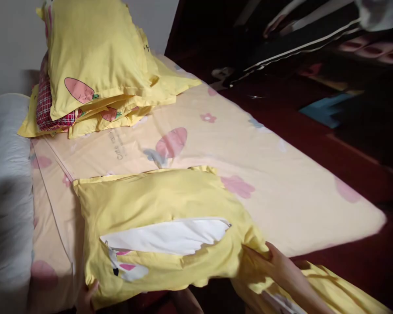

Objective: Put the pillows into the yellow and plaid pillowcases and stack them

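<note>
A yellow pillow in a rabbit-print case lies across the near end of the bed, its white inner pillow showing through the open slit. My left hand grips the pillow's lower left corner; only part of the fingers shows. My right hand holds the pillowcase's right end, fingers wrapped into the bunched yellow fabric. More yellow cloth trails off to the lower right under my right forearm.
A pale yellow flowered sheet covers the bed. Stacked yellow carrot-print pillows and a red plaid one sit at the head. A grey quilt lies on the left. Dark red floor and dark furniture are on the right.
</note>
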Demonstrator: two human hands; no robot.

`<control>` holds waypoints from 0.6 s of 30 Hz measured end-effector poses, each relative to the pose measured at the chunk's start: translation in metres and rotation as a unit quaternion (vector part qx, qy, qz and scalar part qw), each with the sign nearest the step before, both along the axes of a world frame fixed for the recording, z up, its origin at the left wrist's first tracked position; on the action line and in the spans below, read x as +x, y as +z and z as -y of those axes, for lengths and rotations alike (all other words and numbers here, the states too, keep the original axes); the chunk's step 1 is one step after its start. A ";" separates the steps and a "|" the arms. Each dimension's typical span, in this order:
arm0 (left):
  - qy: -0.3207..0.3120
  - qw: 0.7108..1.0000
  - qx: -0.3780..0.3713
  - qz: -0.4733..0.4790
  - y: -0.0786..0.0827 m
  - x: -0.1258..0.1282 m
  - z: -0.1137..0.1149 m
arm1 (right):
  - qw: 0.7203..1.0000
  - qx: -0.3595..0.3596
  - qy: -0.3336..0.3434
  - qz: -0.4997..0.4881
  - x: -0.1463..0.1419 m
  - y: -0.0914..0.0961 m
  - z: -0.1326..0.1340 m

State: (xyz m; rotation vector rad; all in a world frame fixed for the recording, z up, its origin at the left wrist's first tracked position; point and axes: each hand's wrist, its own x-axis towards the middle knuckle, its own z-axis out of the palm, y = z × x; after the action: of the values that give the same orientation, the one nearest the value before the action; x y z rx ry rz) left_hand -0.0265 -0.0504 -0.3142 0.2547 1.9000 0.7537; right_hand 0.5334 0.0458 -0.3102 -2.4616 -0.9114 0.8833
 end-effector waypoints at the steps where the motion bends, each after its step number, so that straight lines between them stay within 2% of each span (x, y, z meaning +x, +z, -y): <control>1: -0.004 1.000 0.003 -0.015 -0.002 0.002 0.005 | 0.997 0.026 0.017 0.075 -0.007 0.004 0.005; 3: -0.010 0.999 0.006 -0.034 -0.001 0.005 0.012 | 0.969 0.118 0.063 0.207 -0.032 0.016 0.015; 4: -0.016 0.999 0.010 -0.040 0.001 0.006 0.013 | 0.950 0.175 0.100 0.237 -0.051 0.024 0.020; 6: -0.032 0.998 0.032 -0.048 0.007 0.008 0.013 | 0.915 0.284 0.197 0.207 -0.099 0.043 0.026; 8: -0.052 0.995 0.065 -0.064 0.013 0.010 0.012 | 0.883 0.342 0.298 0.121 -0.152 0.063 0.025; 11: -0.060 0.992 0.062 -0.093 0.018 0.013 0.010 | 0.836 0.357 0.417 0.026 -0.225 0.084 0.011; 13: -0.057 0.992 0.036 -0.105 0.018 0.013 0.009 | 0.819 0.339 0.462 -0.010 -0.259 0.089 -0.002; 15: -0.053 0.992 0.021 -0.114 0.019 0.012 0.008 | 0.814 0.313 0.488 -0.031 -0.280 0.087 -0.011; 18: -0.039 0.993 -0.003 -0.110 0.022 0.012 0.008 | 0.822 0.301 0.483 -0.039 -0.289 0.077 -0.016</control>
State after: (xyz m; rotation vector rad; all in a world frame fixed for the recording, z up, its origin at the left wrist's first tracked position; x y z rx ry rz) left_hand -0.0149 -0.0589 -0.2927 0.4197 2.0853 0.6912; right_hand 0.2440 0.0617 -0.2331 -1.3261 -2.0807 0.7613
